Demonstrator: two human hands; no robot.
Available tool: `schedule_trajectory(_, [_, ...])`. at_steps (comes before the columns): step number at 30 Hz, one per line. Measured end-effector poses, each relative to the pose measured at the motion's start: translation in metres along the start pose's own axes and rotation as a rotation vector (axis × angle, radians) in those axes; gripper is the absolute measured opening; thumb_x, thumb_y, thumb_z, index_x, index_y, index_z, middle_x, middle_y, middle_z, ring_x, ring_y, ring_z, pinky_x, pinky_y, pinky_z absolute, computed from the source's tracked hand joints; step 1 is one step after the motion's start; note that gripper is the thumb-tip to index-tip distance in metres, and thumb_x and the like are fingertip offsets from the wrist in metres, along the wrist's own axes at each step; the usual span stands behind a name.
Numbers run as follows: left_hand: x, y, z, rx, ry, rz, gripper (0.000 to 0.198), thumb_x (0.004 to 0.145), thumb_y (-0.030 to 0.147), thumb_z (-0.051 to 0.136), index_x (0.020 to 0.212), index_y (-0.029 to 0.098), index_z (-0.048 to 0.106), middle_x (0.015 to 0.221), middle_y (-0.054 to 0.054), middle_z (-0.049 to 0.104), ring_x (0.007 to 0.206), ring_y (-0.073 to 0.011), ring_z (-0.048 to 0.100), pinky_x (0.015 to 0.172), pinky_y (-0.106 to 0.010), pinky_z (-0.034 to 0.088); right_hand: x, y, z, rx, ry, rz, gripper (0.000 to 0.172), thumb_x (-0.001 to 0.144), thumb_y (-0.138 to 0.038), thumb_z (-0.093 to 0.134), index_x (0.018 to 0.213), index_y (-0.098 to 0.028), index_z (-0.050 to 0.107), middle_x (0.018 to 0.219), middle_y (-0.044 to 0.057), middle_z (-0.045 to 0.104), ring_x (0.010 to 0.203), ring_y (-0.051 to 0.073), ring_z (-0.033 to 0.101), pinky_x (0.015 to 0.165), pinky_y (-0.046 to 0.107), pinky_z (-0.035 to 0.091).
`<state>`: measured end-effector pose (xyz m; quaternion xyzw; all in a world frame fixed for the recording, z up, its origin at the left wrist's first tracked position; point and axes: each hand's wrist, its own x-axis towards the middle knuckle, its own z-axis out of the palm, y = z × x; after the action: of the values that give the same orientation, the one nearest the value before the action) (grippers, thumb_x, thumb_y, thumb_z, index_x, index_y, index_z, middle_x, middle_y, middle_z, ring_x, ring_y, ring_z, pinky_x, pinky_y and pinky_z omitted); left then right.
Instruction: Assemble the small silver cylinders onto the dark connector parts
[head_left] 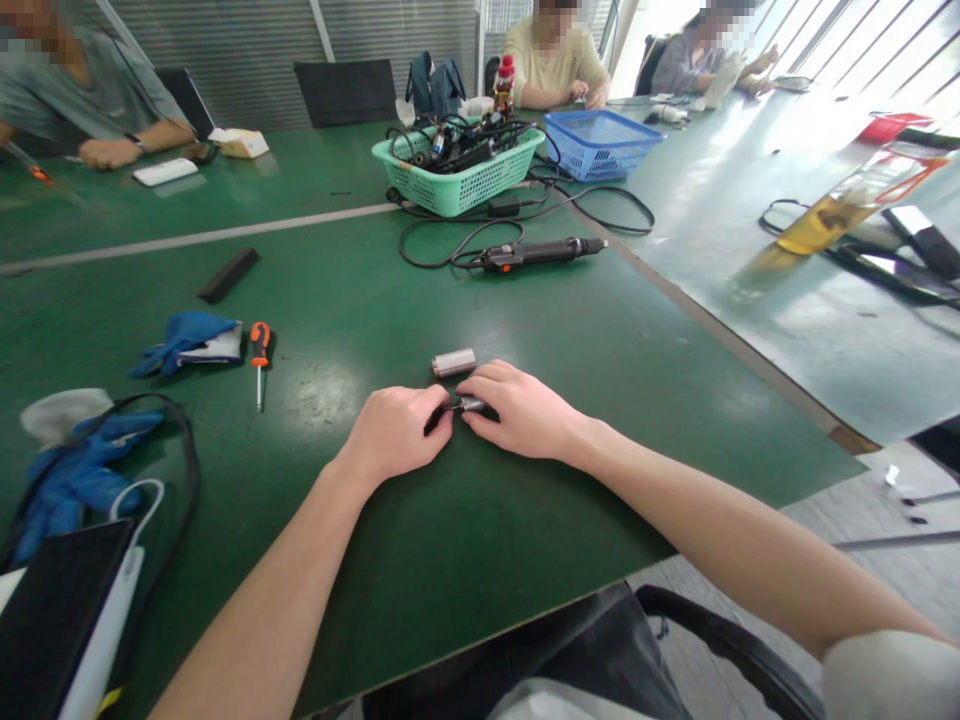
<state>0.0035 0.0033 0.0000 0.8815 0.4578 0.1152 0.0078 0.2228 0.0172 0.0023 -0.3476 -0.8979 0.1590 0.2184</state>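
Both my hands rest on the green table [465,520], meeting at its middle. My left hand [397,430] is curled, its fingertips pinched on the dark end of a small part. My right hand [521,410] is closed over the other end of that small dark and silver part [471,404], which shows between the two hands. A small silver cylinder [454,362] lies on the table just beyond my fingers, touching neither hand.
An orange-handled screwdriver [259,358] and blue gloves [187,340] lie to the left. A corded electric screwdriver [540,253] lies farther back, before a teal basket [457,170] of tools and a blue basket [600,140]. Other people sit at the far side.
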Motion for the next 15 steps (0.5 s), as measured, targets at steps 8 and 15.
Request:
schedule_trajectory(8, [0.0000, -0.0009, 0.0009, 0.005, -0.003, 0.007, 0.021, 0.093, 0.034, 0.049, 0.090, 0.020, 0.064, 0.077, -0.003, 0.071, 0.064, -0.0171, 0.062, 0.061, -0.030, 0.039, -0.0003, 0.0001, 0.0003, -0.009, -0.007, -0.004, 0.020, 0.091, -0.023, 0.059, 0.110, -0.018, 0.064, 0.106, 0.010, 0.067, 0.104, 0.025, 0.058, 0.092, 0.040, 0.050])
schedule_trajectory(15, [0.0022, 0.0007, 0.0015, 0.015, -0.021, 0.005, 0.024, 0.096, 0.036, 0.048, 0.087, 0.020, 0.063, 0.077, -0.002, 0.071, 0.061, -0.0160, 0.060, 0.058, -0.030, 0.036, -0.0024, 0.0013, -0.0063, -0.074, -0.050, -0.115, 0.025, 0.094, -0.021, 0.056, 0.119, -0.017, 0.059, 0.117, 0.012, 0.063, 0.110, 0.026, 0.057, 0.096, 0.042, 0.049])
